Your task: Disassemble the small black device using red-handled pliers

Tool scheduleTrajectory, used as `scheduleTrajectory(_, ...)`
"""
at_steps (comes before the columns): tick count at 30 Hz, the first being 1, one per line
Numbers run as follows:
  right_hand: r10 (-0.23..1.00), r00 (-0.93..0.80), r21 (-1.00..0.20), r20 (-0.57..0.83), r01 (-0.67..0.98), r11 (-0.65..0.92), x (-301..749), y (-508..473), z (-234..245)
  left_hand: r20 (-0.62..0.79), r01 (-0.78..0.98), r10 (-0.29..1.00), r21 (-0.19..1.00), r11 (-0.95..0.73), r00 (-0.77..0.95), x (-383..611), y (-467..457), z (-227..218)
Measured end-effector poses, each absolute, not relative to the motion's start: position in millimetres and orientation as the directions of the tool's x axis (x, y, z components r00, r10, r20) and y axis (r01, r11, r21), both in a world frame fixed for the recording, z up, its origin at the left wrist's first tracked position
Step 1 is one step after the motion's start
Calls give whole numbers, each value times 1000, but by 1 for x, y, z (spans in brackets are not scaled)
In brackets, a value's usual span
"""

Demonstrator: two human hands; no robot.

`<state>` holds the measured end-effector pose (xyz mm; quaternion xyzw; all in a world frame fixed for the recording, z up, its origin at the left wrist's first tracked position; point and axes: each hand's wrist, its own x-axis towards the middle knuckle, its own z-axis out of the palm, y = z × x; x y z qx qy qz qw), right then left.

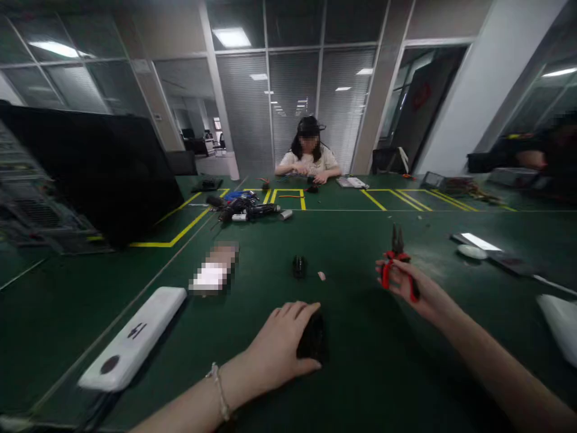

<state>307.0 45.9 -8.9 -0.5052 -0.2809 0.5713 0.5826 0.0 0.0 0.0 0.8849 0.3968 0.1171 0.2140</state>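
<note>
My left hand [282, 343] curls round a black object [314, 338] toward the near edge of this green tabletop [360, 367]; my right hand [408, 278] grips red-handled pliers [397, 257]; co-worker [311, 159] sits opposite, glass panels [295, 84] behind.

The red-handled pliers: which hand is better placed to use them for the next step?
Probably the right hand: it holds the red-handled pliers with their tips pointing away, while the left hand is around a dark object.
</note>
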Motion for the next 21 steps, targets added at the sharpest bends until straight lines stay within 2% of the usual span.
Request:
scheduleTrajectory(7, 967, 209, -985, -142, -125, -118, 302, 45, -13, 47, 620, 733, 497, -606, 679, 5, 17, -5)
scheduleTrajectory(10, 972, 235, -982, -28, 177, -71, 302, 46, -16, 54, 607, 714, 486, -629, 698, 4, 30, -3)
scheduleTrajectory(13, 976, 195, -881, 99, 473, -5, 300, 45, -16, 32, 569, 667, 493, -659, 745, 2, 39, -2)
scheduleTrajectory(16, 985, 148, -844, 93, 536, -1, 296, 42, -12, 32, 569, 672, 504, -650, 740, 2, 40, -6)
scheduleTrajectory(21, 996, 79, -859, 34, 512, -12, 291, 40, -10, 80, 629, 762, 514, -584, 642, 11, 33, -21)
